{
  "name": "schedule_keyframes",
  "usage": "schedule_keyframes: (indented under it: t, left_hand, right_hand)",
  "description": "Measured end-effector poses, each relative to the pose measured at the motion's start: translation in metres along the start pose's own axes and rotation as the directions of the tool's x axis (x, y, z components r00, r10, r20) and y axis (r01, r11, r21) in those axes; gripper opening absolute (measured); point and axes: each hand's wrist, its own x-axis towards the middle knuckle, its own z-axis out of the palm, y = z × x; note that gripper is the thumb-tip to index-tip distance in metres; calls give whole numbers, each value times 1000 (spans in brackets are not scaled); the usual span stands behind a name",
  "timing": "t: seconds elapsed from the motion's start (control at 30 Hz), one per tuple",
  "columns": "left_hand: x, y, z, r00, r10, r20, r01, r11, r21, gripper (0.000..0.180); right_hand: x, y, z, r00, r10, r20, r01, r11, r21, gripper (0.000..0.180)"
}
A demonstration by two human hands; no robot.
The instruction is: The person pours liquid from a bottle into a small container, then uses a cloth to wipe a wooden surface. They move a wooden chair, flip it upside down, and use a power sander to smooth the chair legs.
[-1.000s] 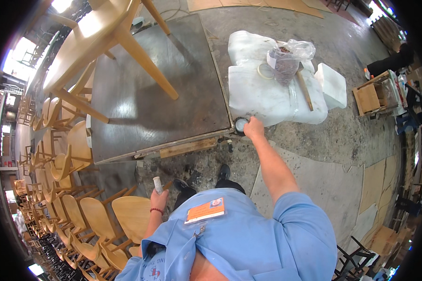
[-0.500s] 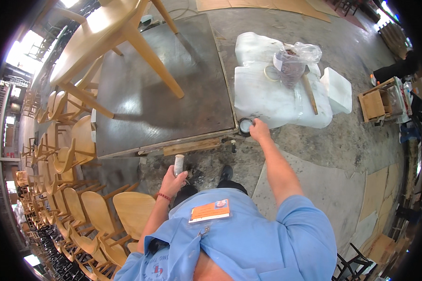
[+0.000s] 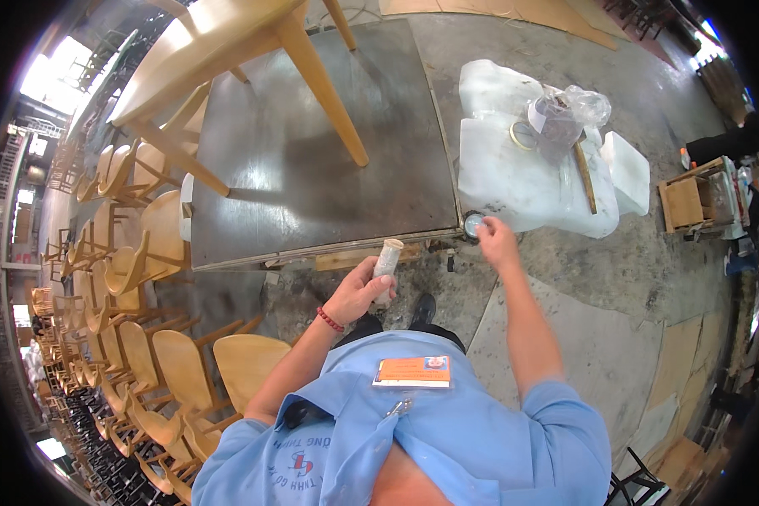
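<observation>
My left hand (image 3: 352, 297), wearing a red beaded bracelet, is closed around a whitish cylinder (image 3: 388, 259) with a tan round end, held upright in front of the table's near edge. What kind of thing it is does not show. At the table's near right corner is a small round dark-rimmed container (image 3: 471, 222) with something pale inside. The bent fingers of my right hand (image 3: 501, 243) are at its right rim; whether they pinch anything is too small to see. A light wooden chair (image 3: 320, 84) stands with its legs on the dark-topped table (image 3: 396, 143).
Right of the table lies a white foam-like covering (image 3: 487, 169), bearing a plastic bag (image 3: 558, 135), a tape roll (image 3: 523, 136) and a wooden stick (image 3: 584, 179). Rows of wooden chairs (image 3: 181, 363) fill the left side. A wooden box-like stand (image 3: 691, 202) is at far right.
My left hand has risen and moved right with the cylinder toward the table edge. My right hand stays by the round container, its fingers now more over the rim. The view has shifted slightly.
</observation>
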Motion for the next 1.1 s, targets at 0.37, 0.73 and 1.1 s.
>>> schedule_keyframes:
  t: [0.37, 0.73, 1.1]
  left_hand:
    - [6, 30, -32, 896, -16, 444, 24, 1000, -13, 54]
    - [10, 15, -20, 825, -177, 536, 10, 954, 300, 46]
    - [22, -34, 47, 629, -433, 646, 260, 900, 350, 43]
  right_hand:
    - [-112, -139, 58, 921, -213, 325, -56, 755, 654, 35]
    - [-169, -100, 89, 987, 119, 104, -155, 592, 791, 16]
    - [-244, -41, 84, 892, 400, -209, -52, 553, 832, 24]
